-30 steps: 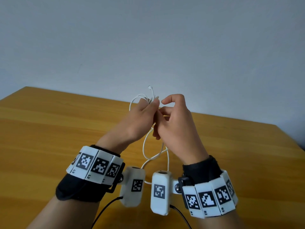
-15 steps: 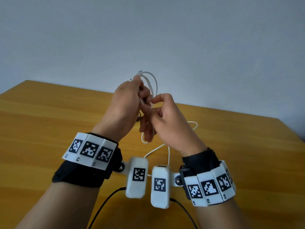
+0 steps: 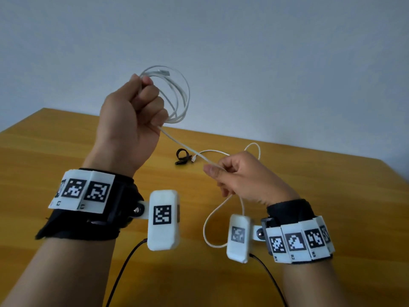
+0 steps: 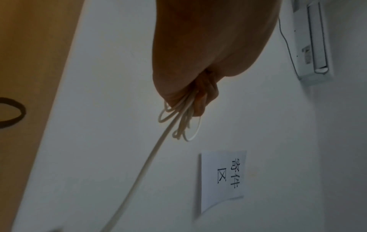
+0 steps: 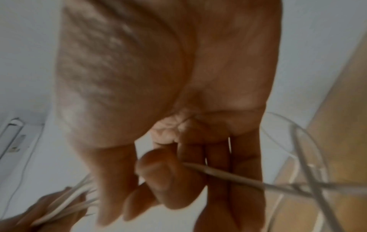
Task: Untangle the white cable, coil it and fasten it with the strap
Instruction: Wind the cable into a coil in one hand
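Note:
My left hand (image 3: 141, 103) is raised in a fist and grips several loops of the white cable (image 3: 177, 96); the wrist view shows the loops (image 4: 182, 119) hanging from the curled fingers. A taut strand runs from the fist down to my right hand (image 3: 223, 171), which pinches the cable (image 5: 208, 170) between thumb and forefinger. The loose remainder hangs below that hand and trails across the table to a small plug (image 3: 193, 159). The black strap (image 3: 182, 156) lies on the table beside that plug, apart from both hands.
The wooden table (image 3: 66, 151) stretches under both arms, with its far edge against a plain grey wall. The left wrist view shows a paper sign (image 4: 222, 177) and a white wall unit (image 4: 311, 39) on the wall.
My hands have parted: the left rose with the coiled loops, the right dropped down and to the right, drawing a strand taut between them. The strap and plug now show.

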